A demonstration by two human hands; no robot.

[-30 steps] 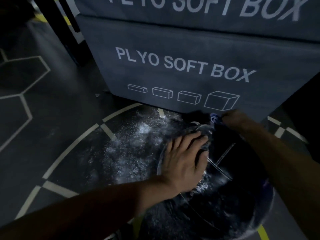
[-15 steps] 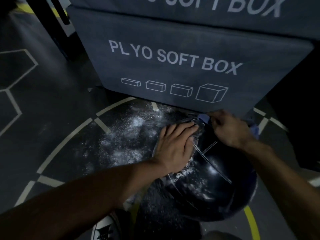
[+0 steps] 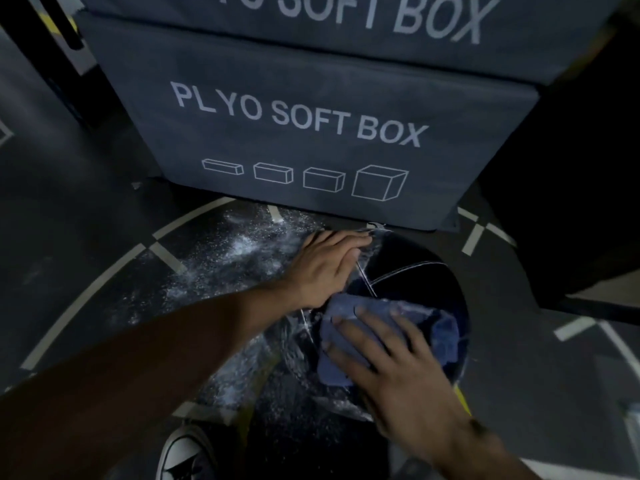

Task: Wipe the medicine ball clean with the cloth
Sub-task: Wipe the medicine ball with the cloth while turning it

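A black medicine ball (image 3: 412,271) with white seam lines rests on the dark gym floor in front of a soft box. White powder clings to its lower left side. My left hand (image 3: 325,265) lies flat on the ball's upper left, fingers together, steadying it. A blue cloth (image 3: 440,330) is spread over the near top of the ball. My right hand (image 3: 384,351) presses flat on the cloth with fingers spread, covering most of it.
A grey stack marked PLYO SOFT BOX (image 3: 304,140) stands just behind the ball. White powder (image 3: 239,251) is scattered on the floor to the left. My shoe (image 3: 187,455) shows at the bottom edge. White floor lines (image 3: 104,282) curve around the spot.
My right hand has drawn the cloth from the ball's far top edge down toward me across the top. My left hand has stayed on the ball's upper left.
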